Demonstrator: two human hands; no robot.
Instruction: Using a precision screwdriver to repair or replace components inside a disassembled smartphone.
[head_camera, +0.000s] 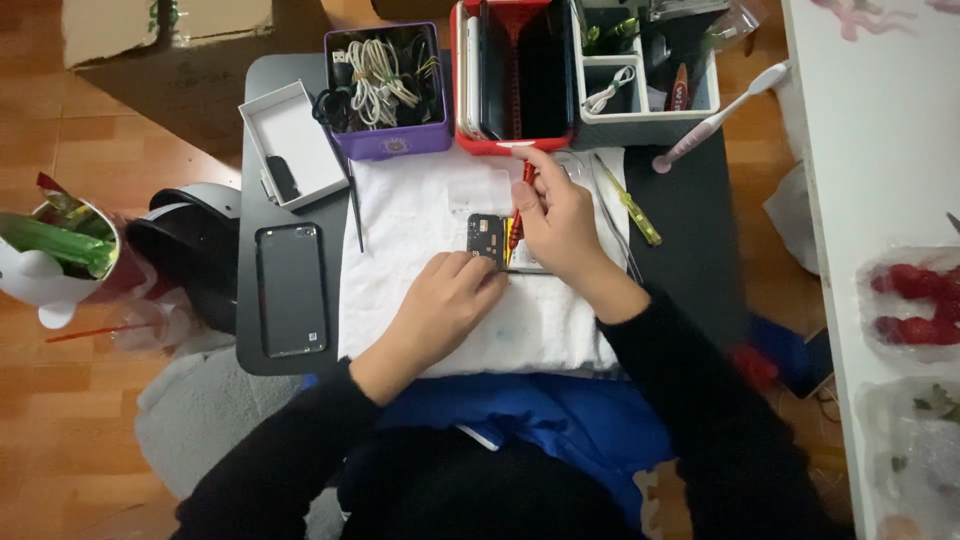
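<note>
Both arms wear long black sleeves that reach down to the wrists. The left hand (440, 300) and the right hand (560, 225) are bare, with no gloves, rings or watch to be seen. Below the sleeves, blue cloth covers the lap, over dark clothing.

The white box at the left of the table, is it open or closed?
Open. The white box has no lid on it; its inside shows from above, mostly bare, with one small dark thing lying in its near corner.
</note>
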